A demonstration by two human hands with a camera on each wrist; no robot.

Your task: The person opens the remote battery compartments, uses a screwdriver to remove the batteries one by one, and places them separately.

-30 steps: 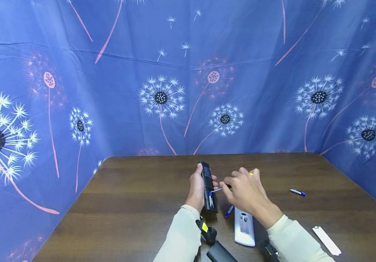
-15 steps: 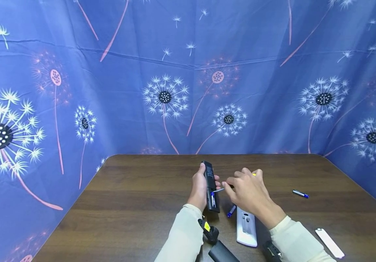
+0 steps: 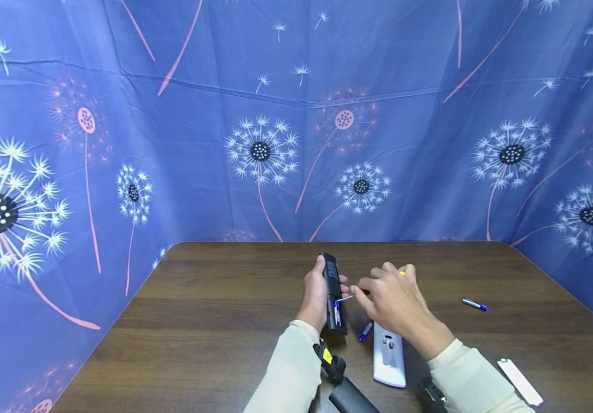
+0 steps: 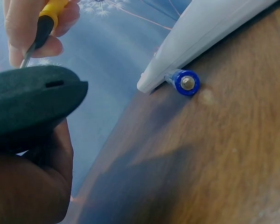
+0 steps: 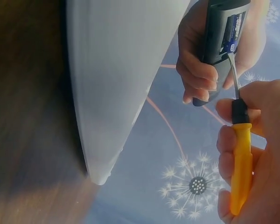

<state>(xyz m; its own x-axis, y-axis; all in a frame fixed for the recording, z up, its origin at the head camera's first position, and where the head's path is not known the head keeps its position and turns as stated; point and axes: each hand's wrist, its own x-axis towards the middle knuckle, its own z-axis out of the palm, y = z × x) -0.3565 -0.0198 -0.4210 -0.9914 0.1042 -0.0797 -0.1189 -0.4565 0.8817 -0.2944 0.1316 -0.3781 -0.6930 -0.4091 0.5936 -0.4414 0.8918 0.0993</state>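
Observation:
My left hand [image 3: 315, 295] grips a black remote control [image 3: 331, 275] with its back turned up and its battery bay uncovered. A blue and silver battery [image 5: 234, 31] lies in that bay. Between the fingers and thumb of my right hand [image 3: 391, 298] is a screwdriver [image 5: 241, 158] with a yellow and black handle. Its metal tip reaches into the bay at the battery's end. Below the right hand a white remote control [image 3: 389, 367] lies on the table, its battery bay uncovered. One loose battery [image 3: 365, 331] lies beside it, seen end-on in the left wrist view.
Another battery [image 3: 474, 304] lies on the wooden table [image 3: 214, 321] to the right. A white battery cover [image 3: 520, 382] is at the right front. Near the front edge is a black object [image 3: 352, 397], partly cut off. A blue patterned cloth [image 3: 296, 115] hangs behind the table.
The head view has shifted slightly. Both hands keep almost the same pose, with the screwdriver tip staying at the battery's end in the black remote control.

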